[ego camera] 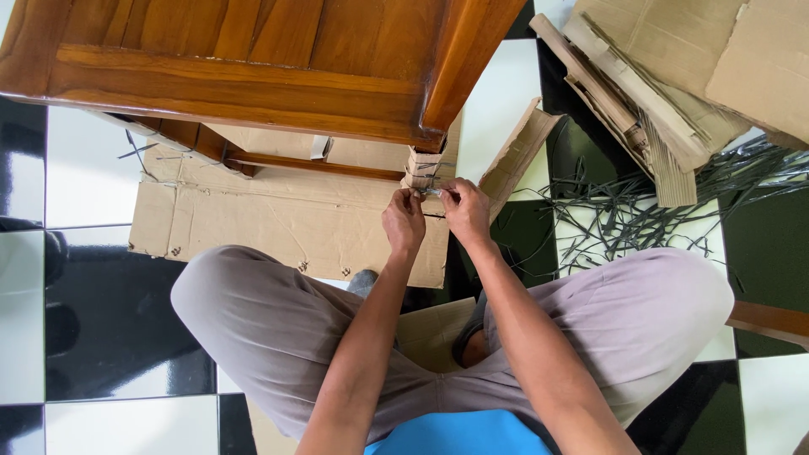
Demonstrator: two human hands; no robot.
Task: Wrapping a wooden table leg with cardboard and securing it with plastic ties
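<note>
I sit cross-legged on a tiled floor facing a brown wooden chair. Its front leg is wrapped in cardboard bound with dark strapping. My left hand and my right hand meet at that leg, fingers pinched on a thin grey strap that runs between them across the wrapped cardboard. A flat sheet of cardboard lies under the chair.
A pile of folded cardboard lies at the upper right. Several loose dark straps are scattered on the black and white tiles beside it. A wooden piece pokes in at the right edge. My knees spread to both sides.
</note>
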